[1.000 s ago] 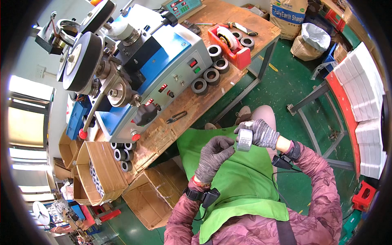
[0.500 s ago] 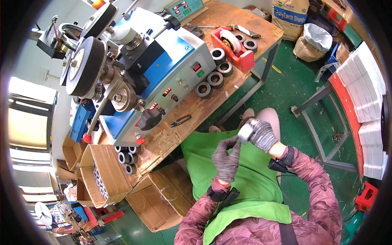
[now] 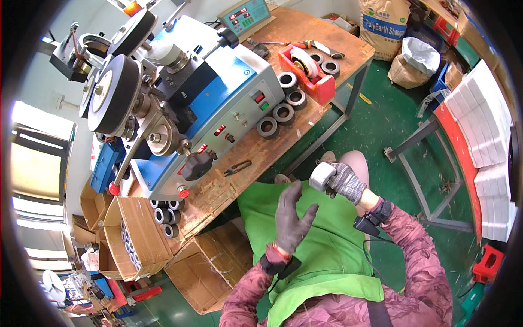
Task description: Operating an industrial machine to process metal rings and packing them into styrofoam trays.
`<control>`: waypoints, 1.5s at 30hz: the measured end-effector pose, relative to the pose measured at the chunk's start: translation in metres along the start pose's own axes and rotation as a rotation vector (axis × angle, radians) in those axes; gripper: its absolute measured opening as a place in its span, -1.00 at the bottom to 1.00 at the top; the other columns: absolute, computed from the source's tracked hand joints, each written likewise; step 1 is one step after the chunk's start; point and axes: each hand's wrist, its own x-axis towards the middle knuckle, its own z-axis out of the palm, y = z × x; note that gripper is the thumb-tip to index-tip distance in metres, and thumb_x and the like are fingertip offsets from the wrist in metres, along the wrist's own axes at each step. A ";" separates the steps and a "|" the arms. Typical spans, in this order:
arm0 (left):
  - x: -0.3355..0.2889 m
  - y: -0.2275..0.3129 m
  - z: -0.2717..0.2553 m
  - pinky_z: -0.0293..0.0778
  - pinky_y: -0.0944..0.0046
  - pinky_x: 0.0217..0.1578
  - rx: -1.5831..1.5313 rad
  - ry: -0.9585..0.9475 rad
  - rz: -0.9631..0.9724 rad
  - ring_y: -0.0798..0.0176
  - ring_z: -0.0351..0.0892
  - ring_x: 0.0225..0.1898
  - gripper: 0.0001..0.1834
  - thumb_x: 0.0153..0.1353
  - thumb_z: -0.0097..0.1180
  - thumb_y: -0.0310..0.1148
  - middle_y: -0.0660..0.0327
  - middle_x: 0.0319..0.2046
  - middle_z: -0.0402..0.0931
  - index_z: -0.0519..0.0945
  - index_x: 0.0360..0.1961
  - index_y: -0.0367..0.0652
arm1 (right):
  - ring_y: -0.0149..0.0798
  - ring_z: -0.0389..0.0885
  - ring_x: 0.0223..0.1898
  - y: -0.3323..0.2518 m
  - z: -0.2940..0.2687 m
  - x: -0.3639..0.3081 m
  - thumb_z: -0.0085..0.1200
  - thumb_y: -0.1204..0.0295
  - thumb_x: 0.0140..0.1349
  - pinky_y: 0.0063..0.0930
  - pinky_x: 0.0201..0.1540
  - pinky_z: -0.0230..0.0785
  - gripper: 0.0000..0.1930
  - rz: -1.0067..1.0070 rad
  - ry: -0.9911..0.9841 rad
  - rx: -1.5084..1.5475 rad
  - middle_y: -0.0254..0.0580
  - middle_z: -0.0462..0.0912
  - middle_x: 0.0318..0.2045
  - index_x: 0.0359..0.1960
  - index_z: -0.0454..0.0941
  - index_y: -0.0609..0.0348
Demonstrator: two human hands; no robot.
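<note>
In my right hand [image 3: 348, 182], gloved in grey, is a short, pale grey-white cylindrical roll [image 3: 322, 176]. The fingers wrap it from the right, and its smooth face is turned up and left. My left hand [image 3: 294, 219], also gloved, is raised just left of the roll. Its thumb stands apart from the fingers and nothing is in it. Both hands are above the green apron [image 3: 332, 240] on my lap. On the workbench [image 3: 218, 188] to the left lies a pair of thread snips [image 3: 237, 168], apart from both hands.
A blue-and-grey machine [image 3: 218, 114] with black wheels covers much of the bench. Thick black rings [image 3: 283, 113] and a red tape dispenser [image 3: 318, 82] sit beside it. Cardboard boxes [image 3: 207, 267] stand at lower left. A metal-legged stand [image 3: 430, 180] with white stacks is at right.
My left hand has come off the roll, moving left and up as its fingers opened. My right hand has shifted slightly left, and the roll now shows more of its face.
</note>
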 end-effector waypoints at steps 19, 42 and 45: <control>0.037 -0.021 0.003 0.54 0.33 -0.21 -0.748 -0.284 -0.563 0.33 0.54 -0.26 -0.56 0.12 0.20 -0.36 0.16 -0.20 0.51 0.44 -0.02 -0.38 | -0.19 0.55 -0.37 -0.075 -0.015 -0.012 0.20 0.46 0.01 -0.39 -0.28 0.41 -0.83 -0.748 0.075 -0.594 -0.19 0.55 -0.43 -0.31 0.60 0.13; 0.040 -0.011 0.004 0.57 0.30 -0.21 -0.984 -0.273 -0.709 0.29 0.56 -0.22 -0.54 0.16 0.16 -0.24 0.15 -0.17 0.51 0.44 -0.02 -0.37 | -0.10 0.52 -0.24 -0.060 -0.004 -0.004 0.20 0.44 -0.24 -0.24 -0.21 0.36 -0.78 -1.250 0.154 -0.877 -0.30 0.58 -0.37 -0.45 0.54 0.06; 0.044 -0.007 0.003 0.57 0.29 -0.21 -0.989 -0.282 -0.713 0.28 0.57 -0.25 -0.54 0.16 0.17 -0.22 0.16 -0.20 0.52 0.46 -0.03 -0.37 | -0.09 0.51 -0.24 -0.052 -0.001 -0.002 0.19 0.43 -0.24 -0.21 -0.22 0.38 -0.77 -1.257 0.259 -0.948 -0.24 0.59 -0.35 -0.44 0.53 0.09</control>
